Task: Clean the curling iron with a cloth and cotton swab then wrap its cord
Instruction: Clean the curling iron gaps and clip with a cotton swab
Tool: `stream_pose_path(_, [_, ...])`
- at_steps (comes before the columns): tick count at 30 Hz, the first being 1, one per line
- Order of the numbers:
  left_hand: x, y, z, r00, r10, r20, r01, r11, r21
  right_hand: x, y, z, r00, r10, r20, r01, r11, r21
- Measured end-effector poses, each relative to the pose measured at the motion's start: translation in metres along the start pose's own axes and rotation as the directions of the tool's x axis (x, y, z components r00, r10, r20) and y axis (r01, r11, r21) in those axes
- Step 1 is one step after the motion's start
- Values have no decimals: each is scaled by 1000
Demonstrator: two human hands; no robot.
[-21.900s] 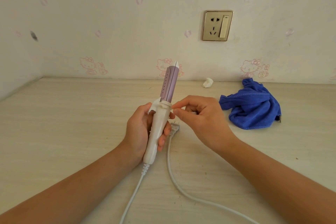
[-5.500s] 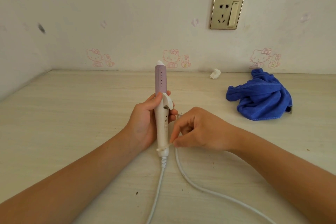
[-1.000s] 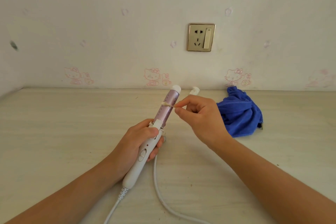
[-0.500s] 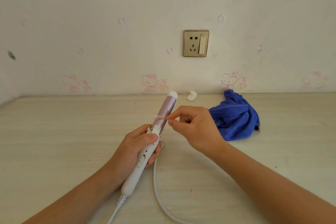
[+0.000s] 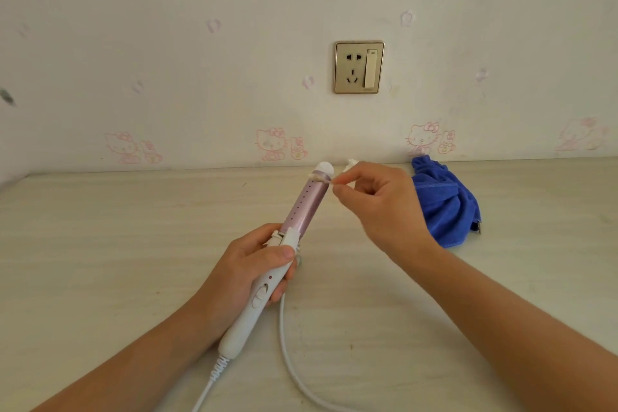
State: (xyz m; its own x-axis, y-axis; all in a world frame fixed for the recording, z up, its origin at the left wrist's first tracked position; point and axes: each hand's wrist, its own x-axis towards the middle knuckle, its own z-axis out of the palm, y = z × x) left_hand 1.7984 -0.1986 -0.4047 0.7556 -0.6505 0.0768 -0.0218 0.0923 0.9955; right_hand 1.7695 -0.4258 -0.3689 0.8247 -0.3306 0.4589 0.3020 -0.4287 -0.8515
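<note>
My left hand (image 5: 247, 271) grips the white handle of the curling iron (image 5: 302, 207), whose pink barrel tilts up and to the right, white tip away from me. My right hand (image 5: 378, 207) pinches a cotton swab (image 5: 319, 178) between thumb and forefinger. The swab lies across the barrel just below the white tip. The white cord (image 5: 291, 354) runs from the handle's end out of the bottom of the frame, and another stretch loops back up under my left hand. A crumpled blue cloth (image 5: 444, 201) lies on the table behind my right hand.
The pale wooden table (image 5: 100, 244) meets a wall with pink cartoon stickers. A gold wall socket (image 5: 359, 67) sits above the curling iron. A small white wad (image 5: 350, 163) lies near the wall, partly behind my right hand.
Half a second ago the swab was near the barrel's base; now it has slid up the barrel to just under the white tip. My left hand keeps its grip.
</note>
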Motion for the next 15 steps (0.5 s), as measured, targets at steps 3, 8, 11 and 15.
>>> stream_pose_path(3, [4,-1,0,998,-28,-62,26,999,-34,-17,-7,12,979,-48,200,51,999,-9])
stream_pose_path(8, [2,-1,-2,998,-18,-53,15,999,-53,-13,-9,8,994,-16,109,18,1000,-16])
stream_pose_path(11, [-3,-1,0,999,6,-39,-7,1000,-21,-6,-9,1,998,-15,54,13,1000,26])
stream_pose_path(15, [-3,2,1,996,12,-94,-14,1000,-18,-29,-15,20,953,-97,287,96,995,18])
